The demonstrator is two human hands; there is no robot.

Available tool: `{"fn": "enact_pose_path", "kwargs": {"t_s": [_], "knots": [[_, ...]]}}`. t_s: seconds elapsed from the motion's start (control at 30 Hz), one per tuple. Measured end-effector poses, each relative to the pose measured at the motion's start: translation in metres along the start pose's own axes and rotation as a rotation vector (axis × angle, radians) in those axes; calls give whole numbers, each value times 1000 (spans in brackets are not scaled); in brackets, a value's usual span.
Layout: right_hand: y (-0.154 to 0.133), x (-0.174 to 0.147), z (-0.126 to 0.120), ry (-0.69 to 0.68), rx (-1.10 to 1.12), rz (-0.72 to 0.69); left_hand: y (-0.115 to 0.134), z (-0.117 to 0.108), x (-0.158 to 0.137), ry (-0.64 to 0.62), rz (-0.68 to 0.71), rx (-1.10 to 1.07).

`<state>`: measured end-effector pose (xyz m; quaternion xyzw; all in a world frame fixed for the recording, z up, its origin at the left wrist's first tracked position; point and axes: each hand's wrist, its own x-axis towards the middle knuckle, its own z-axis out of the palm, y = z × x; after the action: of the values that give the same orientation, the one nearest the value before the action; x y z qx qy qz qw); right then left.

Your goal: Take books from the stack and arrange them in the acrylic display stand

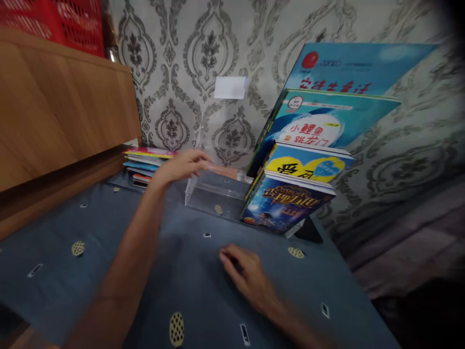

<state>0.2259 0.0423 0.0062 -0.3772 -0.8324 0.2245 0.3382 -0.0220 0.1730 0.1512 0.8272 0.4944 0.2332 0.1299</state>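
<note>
My left hand (183, 167) reaches to the left side of a clear plastic book stand (218, 196), its fingers stretched out and nothing visible in them. Whether the fingertips touch the clear plastic is hard to tell. A pinkish strip (223, 170) shows just beyond them, perhaps a reflection. At the stand's right end, several books lean in a row, with a dark blue book (286, 203) in front. Behind it are a blue and yellow book (308, 162), a teal book (334, 114) and a tall blue book (366, 63). My right hand (249, 274) rests curled over the table, holding nothing visible.
A stack of thin books (143, 162) lies left of the stand, partly behind my left hand. A wooden cabinet (65, 111) with a red basket (54, 24) on top borders the left. The dark blue tablecloth (189, 271) covers the table. A white label (230, 88) shows against the patterned wall.
</note>
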Motion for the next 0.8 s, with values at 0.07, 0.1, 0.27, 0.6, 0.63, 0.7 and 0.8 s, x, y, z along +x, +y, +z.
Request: {"fn": "enact_pose_path", "kwargs": {"t_s": [0.07, 0.1, 0.27, 0.6, 0.63, 0.7, 0.8], "knots": [[-5, -2, 14, -83, 14, -31, -32, -25, -4, 189, -209, 218], [-6, -3, 19, -112, 22, -40, -48, -33, -4, 274, -329, 355], [-4, -5, 26, -156, 77, 24, -116, -35, 22, 107, -541, 663], [17, -8, 30, -175, 113, -19, -187, -4, 78, -143, -529, 654], [18, -8, 30, -177, 118, -15, -190, -2, 79, -155, -538, 652], [18, -7, 29, -178, 128, -15, -195, -1, 77, -169, -550, 654], [13, -6, 26, -173, 139, -17, -198, -3, 70, -185, -544, 663]]}}
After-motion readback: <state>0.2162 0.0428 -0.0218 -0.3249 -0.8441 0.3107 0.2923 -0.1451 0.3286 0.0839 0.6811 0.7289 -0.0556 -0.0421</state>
